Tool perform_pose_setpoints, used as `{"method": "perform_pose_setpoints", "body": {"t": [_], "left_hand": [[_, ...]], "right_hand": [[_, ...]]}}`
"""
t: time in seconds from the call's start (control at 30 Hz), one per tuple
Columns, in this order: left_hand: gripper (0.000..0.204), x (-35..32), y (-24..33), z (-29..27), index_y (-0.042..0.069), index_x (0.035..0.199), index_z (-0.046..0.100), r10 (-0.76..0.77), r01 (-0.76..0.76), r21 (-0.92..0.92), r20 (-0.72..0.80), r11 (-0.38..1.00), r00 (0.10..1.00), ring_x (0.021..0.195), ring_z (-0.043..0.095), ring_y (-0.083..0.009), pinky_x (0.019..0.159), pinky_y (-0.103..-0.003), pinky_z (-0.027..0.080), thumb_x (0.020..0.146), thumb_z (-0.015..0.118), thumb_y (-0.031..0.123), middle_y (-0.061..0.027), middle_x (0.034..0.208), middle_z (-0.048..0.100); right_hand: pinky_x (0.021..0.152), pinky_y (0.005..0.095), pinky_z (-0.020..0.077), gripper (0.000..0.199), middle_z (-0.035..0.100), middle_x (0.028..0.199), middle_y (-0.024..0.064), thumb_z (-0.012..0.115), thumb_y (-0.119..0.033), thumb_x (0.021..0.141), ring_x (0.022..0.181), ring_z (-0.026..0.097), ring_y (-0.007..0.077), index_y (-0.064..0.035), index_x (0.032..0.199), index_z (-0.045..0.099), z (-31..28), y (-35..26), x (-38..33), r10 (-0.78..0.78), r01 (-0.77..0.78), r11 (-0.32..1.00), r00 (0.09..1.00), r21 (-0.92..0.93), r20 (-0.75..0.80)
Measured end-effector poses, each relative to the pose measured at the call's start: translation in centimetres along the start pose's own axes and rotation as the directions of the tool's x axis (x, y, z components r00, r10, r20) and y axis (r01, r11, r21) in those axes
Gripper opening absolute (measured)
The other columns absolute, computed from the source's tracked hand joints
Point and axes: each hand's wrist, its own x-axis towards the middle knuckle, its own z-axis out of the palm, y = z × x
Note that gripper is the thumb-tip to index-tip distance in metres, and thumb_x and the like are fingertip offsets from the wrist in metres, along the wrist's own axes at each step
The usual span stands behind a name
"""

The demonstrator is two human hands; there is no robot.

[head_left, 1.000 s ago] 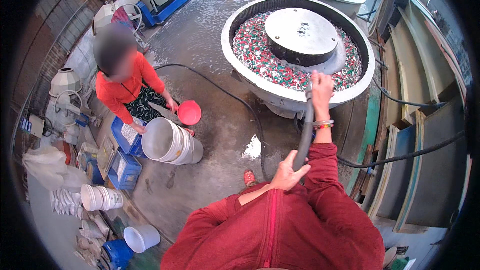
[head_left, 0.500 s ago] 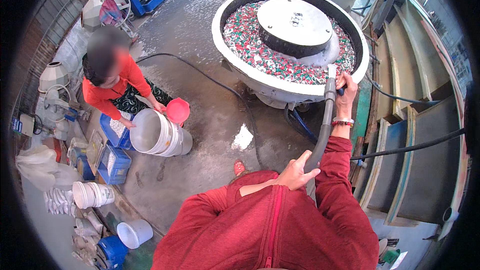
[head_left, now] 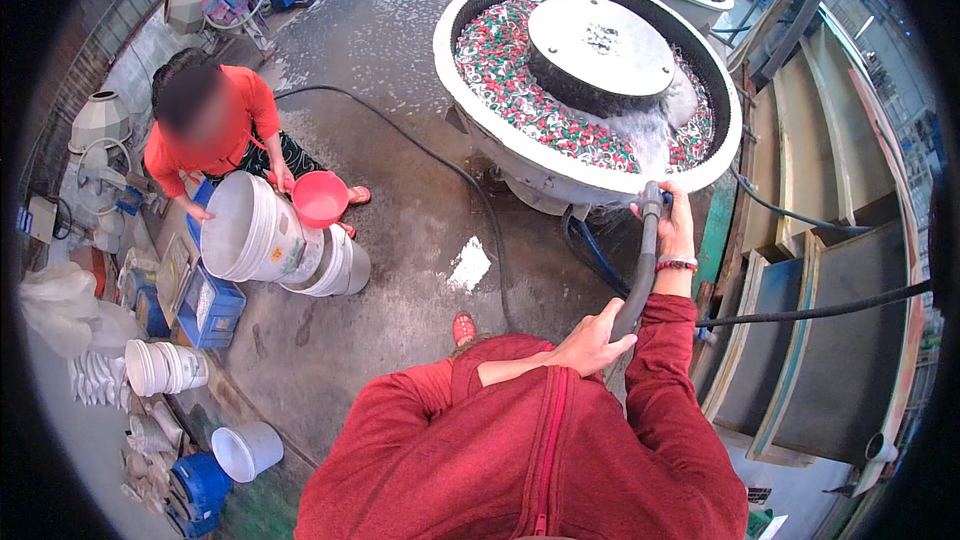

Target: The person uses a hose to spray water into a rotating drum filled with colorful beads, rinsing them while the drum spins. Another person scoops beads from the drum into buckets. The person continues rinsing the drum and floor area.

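Note:
My right hand (head_left: 677, 225) grips the nozzle end of a black hose (head_left: 640, 275), which sprays water into a big round tub (head_left: 510, 130) full of small red, green and white pieces. The tub has a grey dome (head_left: 600, 45) at its middle. My left hand (head_left: 590, 340) holds the same hose lower down, close to my chest. I wear a red zipped jacket and a red bracelet on the right wrist.
A person in a red top (head_left: 205, 125) crouches at the left, tipping a white bucket (head_left: 250, 230) and holding a red scoop (head_left: 320, 198). Blue crates (head_left: 205, 305), stacked white buckets (head_left: 165, 368) and another hose (head_left: 420, 150) lie on the wet concrete floor. Steel troughs (head_left: 830, 270) stand at the right.
The view has drawn nearer to the tub. My right hand has brought the hose end up to the tub's rim, and water now sprays in. The crouching person tipped the bucket.

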Motion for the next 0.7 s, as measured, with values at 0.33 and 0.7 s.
{"method": "perform_pose_setpoints", "body": {"t": [0.33, 0.7], "left_hand": [[0.040, -0.9, 0.1, -0.2, 0.003, 0.114, 0.041, 0.038, -0.040, -0.043, -0.048, 0.998, 0.998, 0.088, 0.061, -0.0206, 0.075, -0.034, 0.047, 0.084, 0.061, 0.020, -0.0128, 0.096, 0.061], [0.035, -0.4, 0.2, 1.7, 0.005, 0.108, 0.045, 0.097, -0.102, -0.089, -0.052, 0.991, 0.994, 0.082, 0.060, -0.0167, 0.072, -0.031, 0.047, 0.083, 0.063, 0.020, -0.0092, 0.088, 0.059]], "right_hand": [[0.053, 0.0463, 0.0556, 0.028, 0.054, 0.090, 0.0162, 0.059, -0.021, 0.080, 0.078, 0.062, 0.0353, -0.0019, 0.097, 0.047, 2.8, -0.5, -1.0, -0.022, 0.025, 0.998, 0.998, -0.062, 0.056], [0.044, 0.0405, 0.0549, 0.030, 0.052, 0.082, 0.0146, 0.054, -0.020, 0.083, 0.066, 0.063, 0.0316, 0.0017, 0.100, 0.043, 0.4, -1.2, -1.4, -0.047, 0.058, 0.993, 0.994, -0.108, 0.095]]}}
